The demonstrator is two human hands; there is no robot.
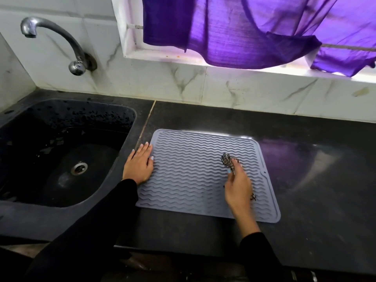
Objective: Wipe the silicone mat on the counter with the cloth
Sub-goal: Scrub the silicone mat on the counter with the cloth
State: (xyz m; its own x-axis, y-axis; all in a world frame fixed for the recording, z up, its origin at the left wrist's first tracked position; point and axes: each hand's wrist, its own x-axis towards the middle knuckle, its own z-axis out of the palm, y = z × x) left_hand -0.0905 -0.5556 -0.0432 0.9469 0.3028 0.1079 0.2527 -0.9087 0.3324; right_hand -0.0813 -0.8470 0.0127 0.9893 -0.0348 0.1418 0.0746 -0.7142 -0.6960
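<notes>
At the far left a dark sink [61,151] is sunk into the black tabletop [315,180], with a chrome tap [59,39] on the marble-look wall above it. Just right of the basin, the left hand [138,165] lies open and flat, pinning the near-left edge of the grey silicone mat [189,171], which lies flat on the tabletop. Further right, the right hand [238,186] is closed around a bunched, dark patterned cloth [227,159] pressed onto the mat's wavy ridges. The likely risk is the mat skating or buckling under a hard stroke if the left hand lifts; the small wad of cloth could also skip over grooves and leave patches unwiped. Above and right, purple fabric [244,31] hangs across a bright window.
</notes>
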